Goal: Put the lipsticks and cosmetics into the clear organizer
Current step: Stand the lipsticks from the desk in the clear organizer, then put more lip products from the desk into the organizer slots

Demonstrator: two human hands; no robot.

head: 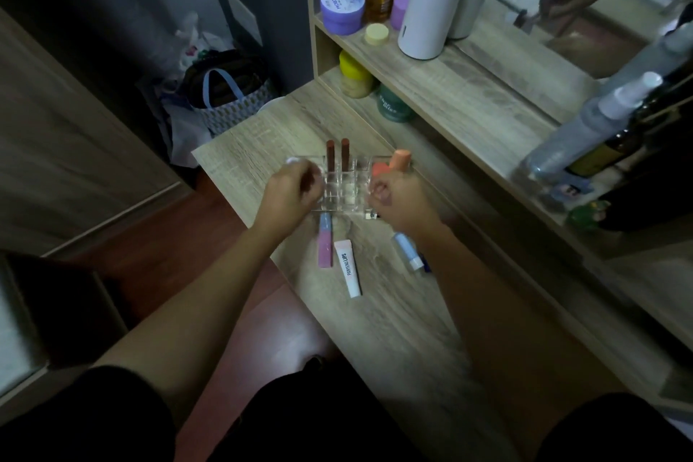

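Both hands, left (pixel 290 189) and right (pixel 397 201), curled at the organizer (pixel 343 195) on the table (pixel 393 311), grip unclear, two lipsticks (pixel 337 157) slotted upright, tubes (pixel 348 268) waiting alongside.

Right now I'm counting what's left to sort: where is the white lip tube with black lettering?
The white lip tube lies flat on the wooden desk, just in front of the clear organizer, between the pink-and-blue tube and the light blue tube.
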